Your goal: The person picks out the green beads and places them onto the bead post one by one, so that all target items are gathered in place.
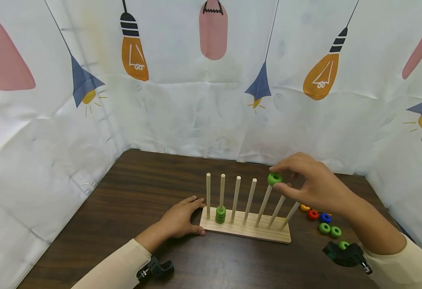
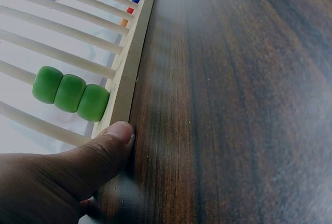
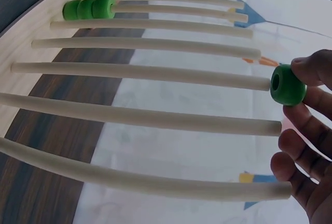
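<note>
A wooden peg rack (image 1: 247,230) with several upright pegs stands on the table. My left hand (image 1: 182,218) holds its left end, the thumb (image 2: 116,133) against the front edge and the fingers towards the back. Three green beads (image 1: 220,215) are stacked on the second peg from the left. Between thumb and fingertips, my right hand (image 1: 310,180) pinches another green bead (image 3: 288,85). That bead is at the tip of the third peg (image 3: 155,74) from the right, its hole facing the peg end. In the right wrist view it does not appear threaded on.
Right of the rack lie loose beads: a red bead (image 1: 313,214), a blue bead (image 1: 325,218), orange ones (image 1: 305,208) and several green beads (image 1: 335,232), partly beneath the right forearm. A printed white cloth (image 1: 196,112) hangs behind the dark wooden table (image 1: 153,172).
</note>
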Motion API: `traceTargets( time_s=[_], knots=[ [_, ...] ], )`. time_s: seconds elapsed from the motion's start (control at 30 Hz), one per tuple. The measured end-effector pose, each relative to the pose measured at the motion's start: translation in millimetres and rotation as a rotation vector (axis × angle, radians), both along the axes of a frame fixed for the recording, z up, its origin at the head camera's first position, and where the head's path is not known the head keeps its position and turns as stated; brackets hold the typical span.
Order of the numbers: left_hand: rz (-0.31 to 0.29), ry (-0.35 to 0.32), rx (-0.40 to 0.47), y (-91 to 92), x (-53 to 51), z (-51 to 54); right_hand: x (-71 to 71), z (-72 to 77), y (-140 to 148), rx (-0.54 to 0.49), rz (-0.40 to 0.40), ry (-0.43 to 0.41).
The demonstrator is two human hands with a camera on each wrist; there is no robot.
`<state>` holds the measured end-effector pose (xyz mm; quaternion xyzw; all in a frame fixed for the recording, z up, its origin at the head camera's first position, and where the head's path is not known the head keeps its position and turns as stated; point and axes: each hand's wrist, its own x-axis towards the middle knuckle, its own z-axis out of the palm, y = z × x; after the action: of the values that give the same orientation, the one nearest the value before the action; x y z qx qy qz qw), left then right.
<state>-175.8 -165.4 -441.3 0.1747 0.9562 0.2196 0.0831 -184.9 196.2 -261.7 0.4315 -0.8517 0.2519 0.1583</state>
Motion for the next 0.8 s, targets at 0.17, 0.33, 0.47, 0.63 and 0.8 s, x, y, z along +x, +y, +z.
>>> traceTargets(
  time_s=[0.17,0.33,0.47,0.63,0.8],
  knots=[
    [0.002,-0.002,-0.003,-0.1,-0.1,-0.3,-1.7,-0.9,-3.4,0.000,0.005,-0.004],
    [0.003,-0.001,-0.005,-0.2,-0.5,-1.0,-2.6,-2.2,-6.4,-0.005,-0.001,-0.012],
    [0.005,-0.001,-0.008,-0.2,-0.8,-1.3,-2.9,-2.2,-8.9,-0.011,0.001,-0.024],
    [0.005,-0.004,-0.008,-0.3,-1.0,-1.6,-3.9,-2.3,-12.0,-0.023,0.013,-0.043],
    [0.002,-0.003,-0.008,-0.5,-1.2,-2.1,-6.0,-2.9,-15.0,-0.026,0.025,-0.044]
  ],
)
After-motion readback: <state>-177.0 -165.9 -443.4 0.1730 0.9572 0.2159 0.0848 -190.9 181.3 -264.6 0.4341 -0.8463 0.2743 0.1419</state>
